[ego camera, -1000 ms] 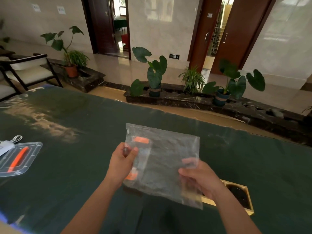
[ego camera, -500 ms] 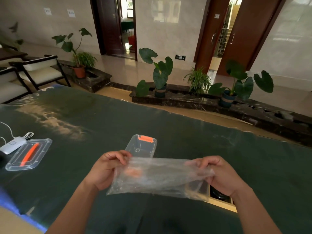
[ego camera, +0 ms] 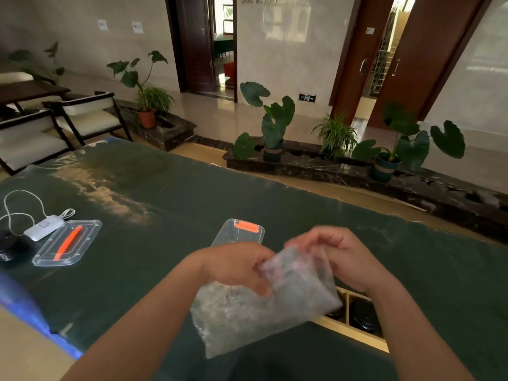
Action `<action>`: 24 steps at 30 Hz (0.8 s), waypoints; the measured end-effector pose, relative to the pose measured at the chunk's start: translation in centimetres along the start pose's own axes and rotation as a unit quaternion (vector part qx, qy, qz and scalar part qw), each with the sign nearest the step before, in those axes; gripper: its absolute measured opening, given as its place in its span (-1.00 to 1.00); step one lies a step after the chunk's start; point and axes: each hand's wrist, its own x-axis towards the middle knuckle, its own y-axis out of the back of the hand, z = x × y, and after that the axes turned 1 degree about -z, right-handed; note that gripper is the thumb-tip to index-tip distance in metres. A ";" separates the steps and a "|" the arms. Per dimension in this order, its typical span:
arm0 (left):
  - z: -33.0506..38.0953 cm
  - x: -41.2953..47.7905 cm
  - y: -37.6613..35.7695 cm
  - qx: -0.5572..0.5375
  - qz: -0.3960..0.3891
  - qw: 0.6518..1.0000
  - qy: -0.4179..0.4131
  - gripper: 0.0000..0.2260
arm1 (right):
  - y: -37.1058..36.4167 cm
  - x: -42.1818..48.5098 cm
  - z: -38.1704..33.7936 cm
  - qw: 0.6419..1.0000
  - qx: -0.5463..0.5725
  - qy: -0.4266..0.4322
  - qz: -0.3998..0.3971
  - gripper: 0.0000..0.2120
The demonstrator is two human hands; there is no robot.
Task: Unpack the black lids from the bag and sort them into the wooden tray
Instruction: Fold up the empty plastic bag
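Note:
A clear plastic bag (ego camera: pixel 255 309) hangs crumpled over the green table, pinched at its top edge by both hands. My left hand (ego camera: pixel 236 268) grips the top left of the bag and my right hand (ego camera: pixel 346 257) grips the top right, the two hands close together. The bag looks empty; I see no lid inside it. Under my right forearm lies the wooden tray (ego camera: pixel 354 338), partly hidden by the bag. Black lids (ego camera: pixel 362 316) sit in its compartments.
A clear plastic box with an orange clasp (ego camera: pixel 239 232) sits just beyond my hands. At the far left lie a clear lid with an orange strip (ego camera: pixel 67 243), a white device with a cable (ego camera: pixel 44 228) and a black object (ego camera: pixel 11 250). Chairs and potted plants stand beyond the table.
My hands have come together, bunching the bag from a wide, stretched hold into a narrow hanging one. The view has tilted down, showing more of the tray.

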 end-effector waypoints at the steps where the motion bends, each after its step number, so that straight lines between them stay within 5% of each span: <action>1: -0.4 0.1 -0.5 -0.066 0.040 0.997 -0.011 -0.89 | 0.0 0.2 0.5 0.992 0.119 -0.003 0.042 -0.76; 4: -2.2 0.8 -2.3 -0.261 0.263 0.929 0.003 -0.87 | -0.7 0.2 3.7 0.913 0.378 -0.085 0.125 -0.35; 7: -3.5 2.1 -4.5 -0.364 0.371 0.853 0.036 -0.90 | -4.5 -0.2 6.6 0.930 0.302 -0.193 0.083 -0.23; 12: -5.3 1.7 -5.9 -0.417 0.406 0.809 0.079 -0.80 | -8.4 0.2 8.6 0.966 0.128 -0.174 0.144 -0.20; 18: -7.8 -1.0 -5.5 -0.564 0.396 0.722 0.063 -0.58 | -9.8 0.7 9.4 0.982 0.021 -0.064 0.178 -0.61; 20: -8.3 -2.0 -5.9 -0.542 0.414 0.729 0.055 -0.44 | -10.3 0.9 9.4 0.981 -0.073 -0.028 0.175 -0.78; 24: -8.2 -4.3 -7.2 -0.343 0.376 0.860 0.030 -0.27 | -10.8 1.4 9.1 0.976 -0.128 -0.005 0.174 -0.71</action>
